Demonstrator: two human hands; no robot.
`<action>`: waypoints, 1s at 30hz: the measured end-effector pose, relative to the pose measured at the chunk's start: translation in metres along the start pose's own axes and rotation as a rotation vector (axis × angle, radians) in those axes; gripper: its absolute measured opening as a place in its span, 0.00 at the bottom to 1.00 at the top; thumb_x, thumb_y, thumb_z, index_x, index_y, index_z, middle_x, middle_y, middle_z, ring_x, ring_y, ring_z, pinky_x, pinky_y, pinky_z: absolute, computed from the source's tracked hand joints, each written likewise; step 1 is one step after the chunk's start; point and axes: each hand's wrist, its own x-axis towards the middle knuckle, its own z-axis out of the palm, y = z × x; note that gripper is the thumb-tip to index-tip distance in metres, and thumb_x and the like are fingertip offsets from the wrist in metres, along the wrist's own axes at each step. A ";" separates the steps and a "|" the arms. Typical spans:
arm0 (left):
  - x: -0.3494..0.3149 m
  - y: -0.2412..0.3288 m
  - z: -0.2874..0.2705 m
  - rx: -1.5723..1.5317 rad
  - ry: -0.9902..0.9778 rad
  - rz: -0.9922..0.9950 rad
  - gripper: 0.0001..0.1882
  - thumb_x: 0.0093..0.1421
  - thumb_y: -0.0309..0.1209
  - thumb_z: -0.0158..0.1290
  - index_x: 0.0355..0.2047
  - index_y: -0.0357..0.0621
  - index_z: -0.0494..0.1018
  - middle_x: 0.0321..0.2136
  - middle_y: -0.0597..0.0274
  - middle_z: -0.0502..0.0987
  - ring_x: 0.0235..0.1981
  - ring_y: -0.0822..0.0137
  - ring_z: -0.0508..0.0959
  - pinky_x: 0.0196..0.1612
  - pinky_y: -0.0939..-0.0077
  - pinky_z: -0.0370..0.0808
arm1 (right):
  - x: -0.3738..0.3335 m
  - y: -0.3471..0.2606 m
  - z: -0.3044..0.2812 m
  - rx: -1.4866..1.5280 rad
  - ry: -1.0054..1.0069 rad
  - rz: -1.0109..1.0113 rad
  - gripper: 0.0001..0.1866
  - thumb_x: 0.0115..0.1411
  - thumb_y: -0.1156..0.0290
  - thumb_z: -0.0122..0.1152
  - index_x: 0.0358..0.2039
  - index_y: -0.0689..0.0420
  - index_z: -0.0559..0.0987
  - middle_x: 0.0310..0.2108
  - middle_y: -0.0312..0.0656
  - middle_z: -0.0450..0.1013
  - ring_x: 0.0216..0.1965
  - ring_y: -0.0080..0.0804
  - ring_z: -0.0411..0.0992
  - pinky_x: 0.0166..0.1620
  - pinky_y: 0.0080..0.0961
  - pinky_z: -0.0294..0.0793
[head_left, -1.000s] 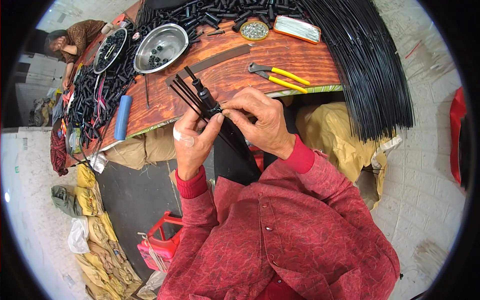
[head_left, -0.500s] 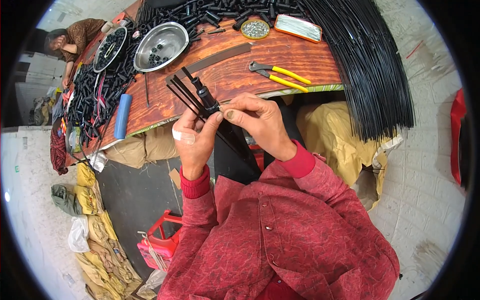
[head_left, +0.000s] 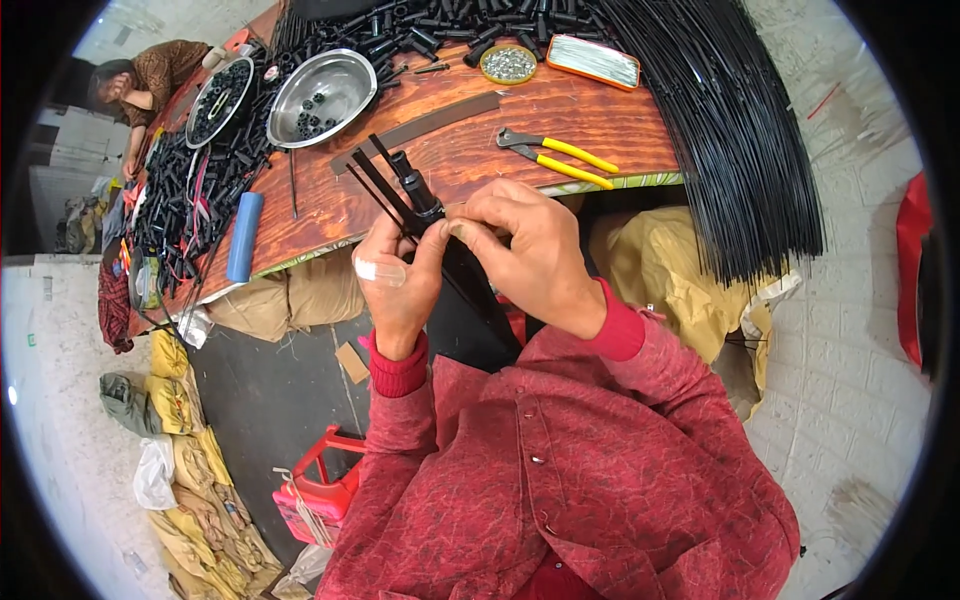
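Observation:
My left hand (head_left: 402,290), with a pale adhesive strip on its back, is closed round a stepped black plastic tube (head_left: 415,188) that looks like an umbrella runner. Several thin black rods (head_left: 368,178) stand up beside the tube in the same grip and run down below the hand. From the right, my right hand (head_left: 540,255) comes in with thumb and forefinger pinched together at the tube's lower collar. Whatever sits between those fingertips is too small to make out. Both hands are above the near edge of the wooden table (head_left: 470,150).
End-cutting pliers (head_left: 560,158) with yellow handles lie right of the hands. Behind are a steel bowl (head_left: 345,85), a dish of small metal pieces (head_left: 508,64) and a tray of pale pins (head_left: 594,60). Long black rods (head_left: 740,130) overhang the right side. Another person (head_left: 165,75) sits far left.
Both hands have shifted slightly right, bringing the tube and rods along. The right hand has turned a little, its pinch still at the collar.

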 end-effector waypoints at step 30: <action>0.003 -0.005 -0.015 -0.114 0.009 -0.089 0.10 0.58 0.21 0.60 0.40 0.34 0.76 0.29 0.70 0.77 0.27 0.83 0.72 0.30 0.88 0.70 | 0.026 0.138 -0.070 -0.652 -0.271 -0.067 0.15 0.49 0.65 0.70 0.36 0.54 0.77 0.35 0.40 0.70 0.44 0.43 0.69 0.44 0.37 0.70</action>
